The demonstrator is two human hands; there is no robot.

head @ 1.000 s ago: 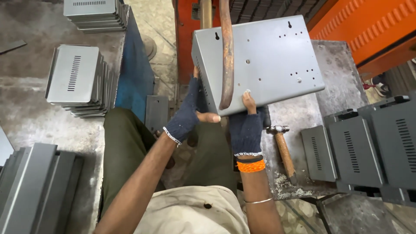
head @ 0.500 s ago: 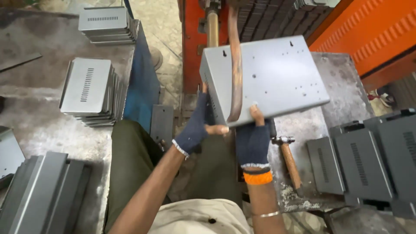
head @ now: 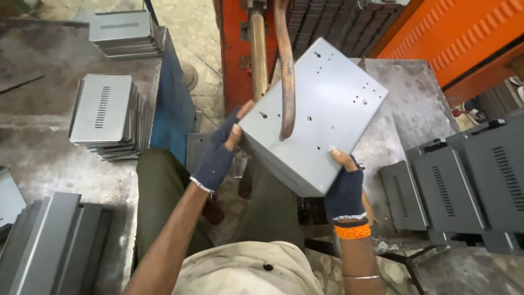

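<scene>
The copper arm [head: 286, 71] runs off the top edge, the grey panel [head: 322, 109] hides its lower electrode, and the right hand [head: 345, 188] covers the hammer.

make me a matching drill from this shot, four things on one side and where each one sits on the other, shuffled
Things:
1. grey metal box
2. copper arm
3. stack of slotted grey covers
4. orange wristband

Places:
A. on the right wrist, below the glove
B. held between the left hand and right hand
C. on the floor at the left
D. curving down over the top of the box

Pairs: 1-B, 2-D, 3-C, 4-A
</scene>
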